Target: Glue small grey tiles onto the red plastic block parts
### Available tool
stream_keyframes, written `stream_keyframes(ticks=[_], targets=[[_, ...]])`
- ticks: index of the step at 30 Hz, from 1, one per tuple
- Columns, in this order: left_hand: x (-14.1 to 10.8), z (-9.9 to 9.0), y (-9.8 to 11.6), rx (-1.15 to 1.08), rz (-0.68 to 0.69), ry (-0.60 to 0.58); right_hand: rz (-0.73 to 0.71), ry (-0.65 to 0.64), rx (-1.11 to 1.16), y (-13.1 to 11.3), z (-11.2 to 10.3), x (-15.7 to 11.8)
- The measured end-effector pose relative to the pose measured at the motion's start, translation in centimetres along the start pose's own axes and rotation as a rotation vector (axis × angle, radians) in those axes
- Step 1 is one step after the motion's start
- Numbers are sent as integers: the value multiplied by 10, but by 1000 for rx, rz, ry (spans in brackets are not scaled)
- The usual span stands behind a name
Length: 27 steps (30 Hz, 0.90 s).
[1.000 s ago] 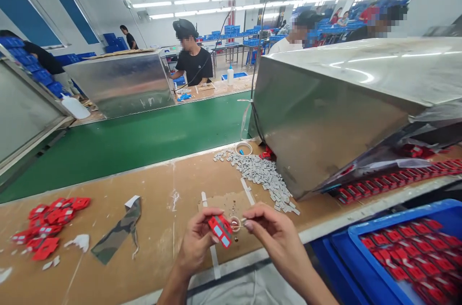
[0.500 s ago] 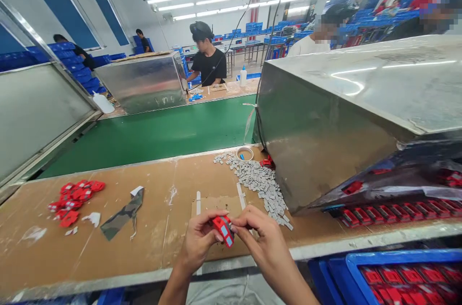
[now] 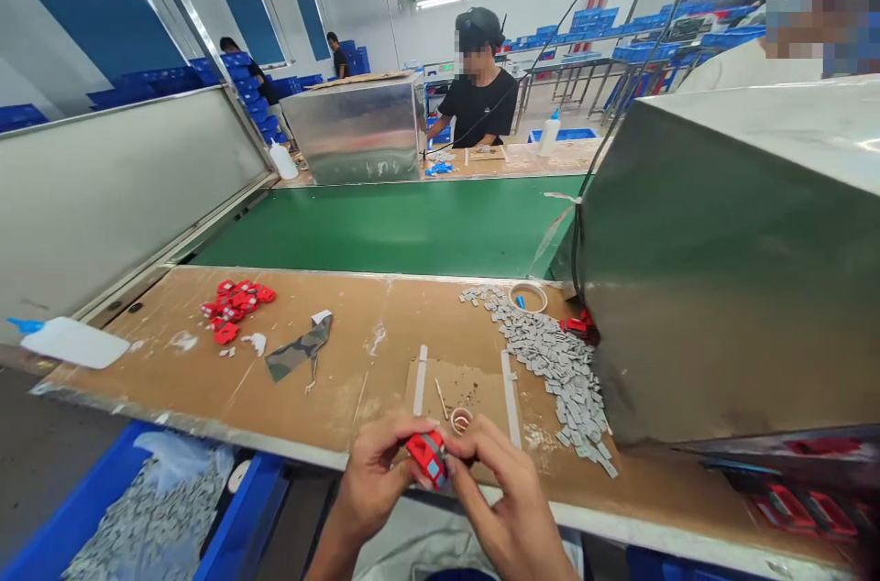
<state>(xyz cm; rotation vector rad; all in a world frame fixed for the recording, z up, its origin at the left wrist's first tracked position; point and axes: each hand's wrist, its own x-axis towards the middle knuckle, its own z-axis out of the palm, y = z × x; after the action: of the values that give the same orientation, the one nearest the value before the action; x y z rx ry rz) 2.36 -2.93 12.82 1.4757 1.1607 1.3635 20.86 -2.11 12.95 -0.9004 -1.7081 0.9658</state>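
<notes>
A small red part with grey patches (image 3: 427, 456) is held near the front edge of the brown worktable (image 3: 385, 338). The fingers and thumb of my left hand (image 3: 375, 476) are closed round its left side. My right hand (image 3: 500, 489) pinches at its right side, thumb and fingertips against it. Just beyond my hands lie a small round ring-shaped container (image 3: 460, 420) and a thin stick (image 3: 441, 399), between two white tape strips. Whether a small piece sits between my right fingertips is hidden.
Grey flat pieces (image 3: 554, 361) are heaped at the right, beside a tape roll (image 3: 528, 298) and a large metal box (image 3: 729, 288). Red parts (image 3: 234, 306) and a camouflage strip (image 3: 299, 350) lie left. A blue bin (image 3: 254, 517) stands below. Across the green belt (image 3: 385, 228) sits a person.
The view has swung left and down, bringing the blue bin and a white bottle at the left into sight. Both hands still hold the red part, which is turned slightly.
</notes>
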Motion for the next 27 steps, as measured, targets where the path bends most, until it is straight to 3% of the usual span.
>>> stream_keyframes(ticks=[6, 14, 23, 25, 27], targets=[[16, -29, -9, -22, -11, -191, 373, -122, 400, -2, 16, 10], [44, -40, -25, -26, 73, -441, 532, 22, 532, -1, 37, 2], [59, -35, -37, -7, 171, -645, 537, 195, 459, 6, 39, -12], [60, -29, -37, -37, 225, -625, 495, 277, 434, 7, 38, -14], [58, -18, -39, -85, 280, -518, 473, 320, 510, 7, 37, -15]])
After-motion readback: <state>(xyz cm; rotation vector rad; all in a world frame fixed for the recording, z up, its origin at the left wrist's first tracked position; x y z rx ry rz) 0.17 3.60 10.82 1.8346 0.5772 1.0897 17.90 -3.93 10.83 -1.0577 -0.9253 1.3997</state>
